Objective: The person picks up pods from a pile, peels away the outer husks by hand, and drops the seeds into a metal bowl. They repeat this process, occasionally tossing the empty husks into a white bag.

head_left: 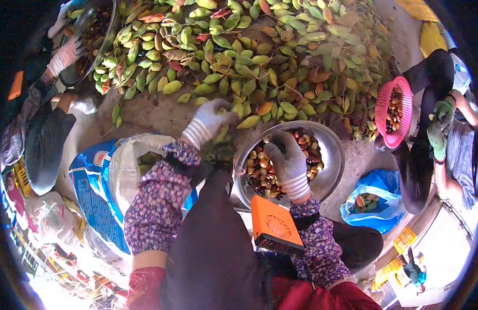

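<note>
My left hand (205,123), in a white-and-grey striped glove, is at the near edge of a heap of green and reddish pods (244,62). Its fingers are smeared by motion, and whatever they hold cannot be made out. In a matching glove, my right hand (288,163) is over a round metal bowl (331,155). Its fingers are curled in, and their tips are hidden. Shiny brown and cream nuts or seeds (314,155) lie in the bowl around that hand. An orange box-like device (276,223) with a grille sits by my right wrist.
A blue-and-white sack (97,178) stands open at my left. To the right are a blue plastic bag (376,181) with husks and a pink colander (383,111) of nuts. Co-workers' gloved hands (440,129) show at the right, and another gloved hand (65,56) at the left.
</note>
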The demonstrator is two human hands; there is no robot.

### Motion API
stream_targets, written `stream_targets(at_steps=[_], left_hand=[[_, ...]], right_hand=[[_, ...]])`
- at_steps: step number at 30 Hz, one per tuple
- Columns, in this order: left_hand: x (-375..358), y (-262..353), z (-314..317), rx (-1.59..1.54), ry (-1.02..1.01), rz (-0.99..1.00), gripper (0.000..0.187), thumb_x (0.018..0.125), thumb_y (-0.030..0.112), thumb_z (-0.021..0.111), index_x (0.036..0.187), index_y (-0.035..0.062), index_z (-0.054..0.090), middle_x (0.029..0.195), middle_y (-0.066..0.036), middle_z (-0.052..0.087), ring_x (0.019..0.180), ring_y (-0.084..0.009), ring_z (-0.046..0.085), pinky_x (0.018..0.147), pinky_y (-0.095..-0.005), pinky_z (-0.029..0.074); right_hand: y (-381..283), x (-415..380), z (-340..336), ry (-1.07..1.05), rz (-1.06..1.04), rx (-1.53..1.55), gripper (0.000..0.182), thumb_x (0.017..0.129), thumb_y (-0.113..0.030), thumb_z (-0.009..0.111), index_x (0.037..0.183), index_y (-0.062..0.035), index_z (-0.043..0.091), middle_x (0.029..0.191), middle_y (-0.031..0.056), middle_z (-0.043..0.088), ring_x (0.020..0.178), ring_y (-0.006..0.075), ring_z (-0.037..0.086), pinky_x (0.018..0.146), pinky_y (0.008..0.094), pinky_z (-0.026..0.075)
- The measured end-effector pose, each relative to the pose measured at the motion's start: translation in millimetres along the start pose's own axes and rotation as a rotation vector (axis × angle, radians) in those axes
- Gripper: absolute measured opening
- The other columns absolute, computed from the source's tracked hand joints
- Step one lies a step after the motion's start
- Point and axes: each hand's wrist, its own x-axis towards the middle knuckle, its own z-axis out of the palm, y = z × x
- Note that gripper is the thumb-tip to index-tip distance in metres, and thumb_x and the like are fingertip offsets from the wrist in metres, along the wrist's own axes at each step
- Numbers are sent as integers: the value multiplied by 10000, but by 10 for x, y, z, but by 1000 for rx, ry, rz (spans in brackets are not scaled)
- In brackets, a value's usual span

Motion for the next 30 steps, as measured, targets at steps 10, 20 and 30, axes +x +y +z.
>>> stream_targets(at_steps=[10,20,30], left_hand=[[-124,731,440,-22,-476,213,427,732,262,648,1079,16,604,927,-160,655,853,-196,616,802,-297,465],[-193,801,681,59,-288,178,379,687,236,587,980,1,634,823,-240,623,789,-338,628,733,-371,492],[-140,614,815,99,-290,228,357,692,274,608,931,9,632,840,-234,621,822,-354,609,753,-370,478]], right_hand=[[-6,-48,-119,-17,41,-5,373,794,-109,622,1121,19,496,963,101,607,884,158,569,786,279,451],[119,-152,86,334,-37,-32,337,842,-76,567,1140,28,450,992,156,599,910,233,593,794,321,461],[227,-216,30,365,-179,-213,234,889,-112,469,1078,22,503,767,121,597,618,243,588,560,316,466]])
